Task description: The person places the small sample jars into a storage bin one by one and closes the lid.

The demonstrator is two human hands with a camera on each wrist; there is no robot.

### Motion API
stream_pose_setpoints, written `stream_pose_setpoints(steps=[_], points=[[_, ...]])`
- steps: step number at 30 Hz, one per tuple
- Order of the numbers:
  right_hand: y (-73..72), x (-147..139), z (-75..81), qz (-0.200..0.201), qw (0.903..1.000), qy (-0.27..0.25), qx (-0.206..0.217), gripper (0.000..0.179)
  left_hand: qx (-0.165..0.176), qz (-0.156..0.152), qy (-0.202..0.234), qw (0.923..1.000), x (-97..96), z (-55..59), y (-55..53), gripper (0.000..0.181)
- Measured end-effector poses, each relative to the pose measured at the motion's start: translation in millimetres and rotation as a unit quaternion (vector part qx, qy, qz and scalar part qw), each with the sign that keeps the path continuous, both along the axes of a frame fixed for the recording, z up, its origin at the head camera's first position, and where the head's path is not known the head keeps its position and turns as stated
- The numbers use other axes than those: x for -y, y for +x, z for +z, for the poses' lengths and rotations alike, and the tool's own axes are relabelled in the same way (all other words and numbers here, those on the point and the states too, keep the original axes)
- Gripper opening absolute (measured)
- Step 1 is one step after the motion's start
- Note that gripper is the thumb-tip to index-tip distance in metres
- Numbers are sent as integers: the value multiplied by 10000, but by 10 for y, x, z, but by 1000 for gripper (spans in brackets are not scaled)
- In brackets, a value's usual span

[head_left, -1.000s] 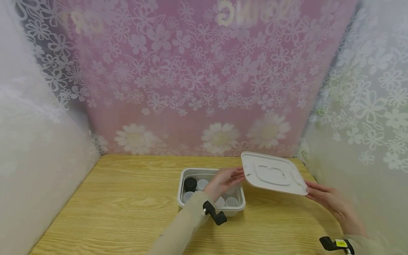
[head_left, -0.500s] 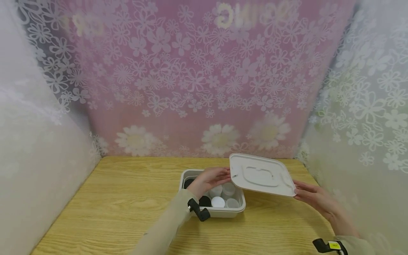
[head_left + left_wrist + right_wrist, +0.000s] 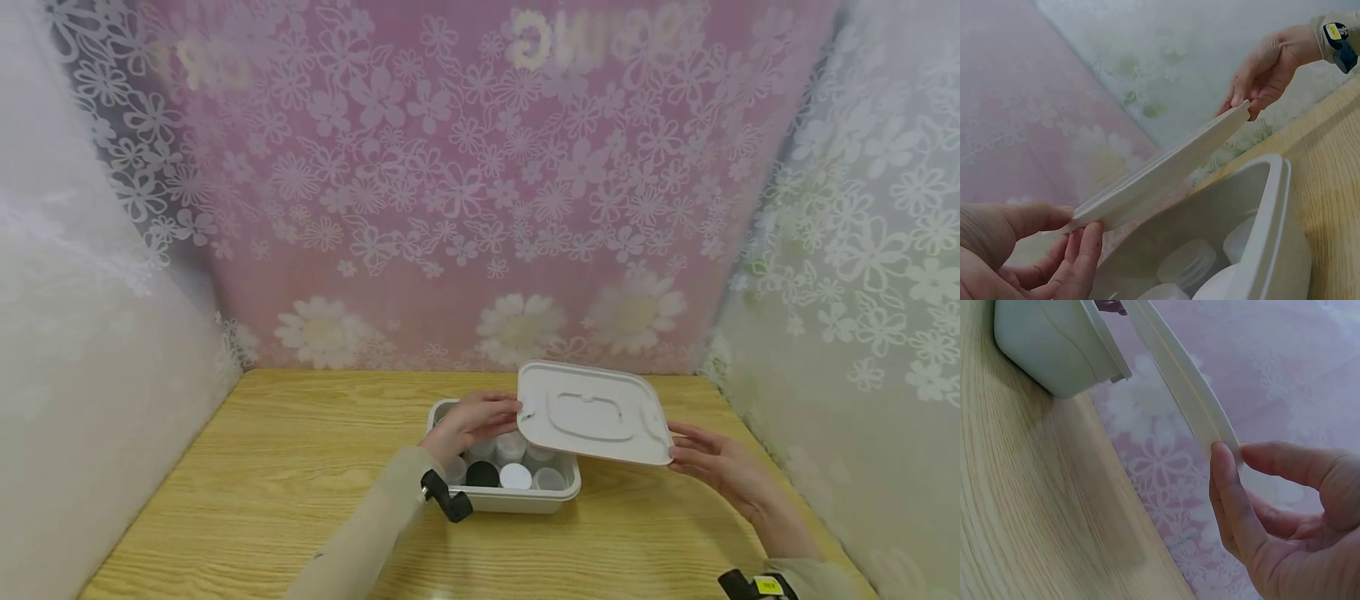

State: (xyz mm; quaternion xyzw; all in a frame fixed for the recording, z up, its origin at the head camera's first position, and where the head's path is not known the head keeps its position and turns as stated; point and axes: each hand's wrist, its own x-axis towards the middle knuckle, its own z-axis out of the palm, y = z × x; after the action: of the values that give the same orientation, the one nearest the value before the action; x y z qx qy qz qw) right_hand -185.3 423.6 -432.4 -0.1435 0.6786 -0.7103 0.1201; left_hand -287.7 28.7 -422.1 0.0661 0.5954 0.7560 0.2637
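A white plastic lid (image 3: 592, 410) hangs in the air, tilted, over the right part of a white storage box (image 3: 517, 498). My left hand (image 3: 474, 421) pinches its left edge between thumb and fingers, above the box. At the opposite edge my right hand (image 3: 723, 467) pinches it the same way, out to the right of the box. Inside the box stand several small round containers, among them one with a black top (image 3: 482, 474) and one with a white top (image 3: 515, 477). Clear jars (image 3: 1186, 262) show in the left wrist view. My left hand and the lid hide the others.
The box stands on a wood-grain table (image 3: 300, 467). A pink flowered curtain (image 3: 450, 208) rises behind the table's back edge. Pale flowered sheets (image 3: 862, 292) close in the right side, and a whitish one (image 3: 97, 333) the left.
Both hands have carried the lid leftward, from the right of the box to partly over it. The left hand has shifted left across the box, uncovering the black and white tops.
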Motion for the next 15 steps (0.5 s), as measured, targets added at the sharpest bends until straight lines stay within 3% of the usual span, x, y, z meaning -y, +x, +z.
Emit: stream_pose_setpoints(steps=[8, 15], points=[[-48, 187, 30, 13, 9994, 349, 75, 47, -295, 45, -265, 9992, 230, -20, 0, 38], [-152, 457, 106, -503, 9955, 727, 327, 57, -437, 197, -223, 9986, 444, -38, -9, 37]])
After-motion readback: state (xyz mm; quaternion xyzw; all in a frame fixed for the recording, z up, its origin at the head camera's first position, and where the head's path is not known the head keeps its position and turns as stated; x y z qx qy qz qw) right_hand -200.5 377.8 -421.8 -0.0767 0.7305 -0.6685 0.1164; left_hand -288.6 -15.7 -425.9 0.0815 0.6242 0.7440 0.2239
